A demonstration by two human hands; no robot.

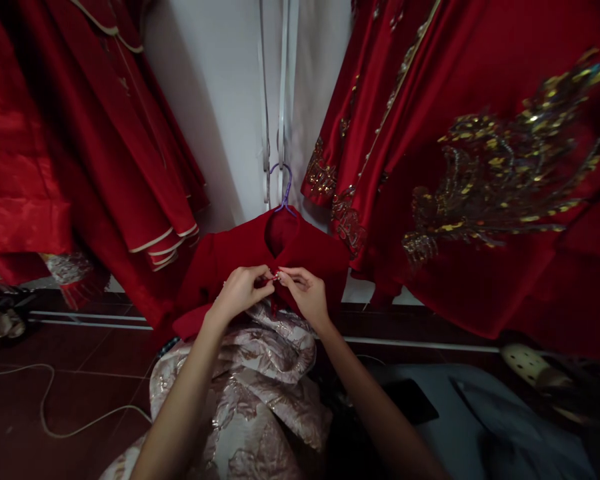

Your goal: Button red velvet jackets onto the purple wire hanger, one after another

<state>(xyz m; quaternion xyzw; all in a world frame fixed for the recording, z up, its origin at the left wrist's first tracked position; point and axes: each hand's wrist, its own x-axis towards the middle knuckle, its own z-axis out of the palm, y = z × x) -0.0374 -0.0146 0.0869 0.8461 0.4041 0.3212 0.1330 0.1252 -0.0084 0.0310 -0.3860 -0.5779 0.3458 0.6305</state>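
Observation:
A red jacket (230,250) hangs in the middle on a purple hanger (286,193) hooked to a pale metal bar. Both of my hands meet at its front, just below the neck opening. My left hand (243,290) pinches a small fastening at the front edge with thumb and forefinger. From the other side my right hand (305,293) pinches at the same spot, fingertips almost touching the left ones. The fastening is tiny and partly hidden by the fingers, so its exact kind is unclear. Shiny pinkish brocade fabric (260,393) lies bunched under my forearms.
Red garments with pale trim (130,167) hang at left. At right hangs a red garment with gold sequins (500,180). A dark phone-like slab (411,400) lies on a grey-blue surface (450,427). A pale clog (525,363) and a white cable (45,407) are on the floor.

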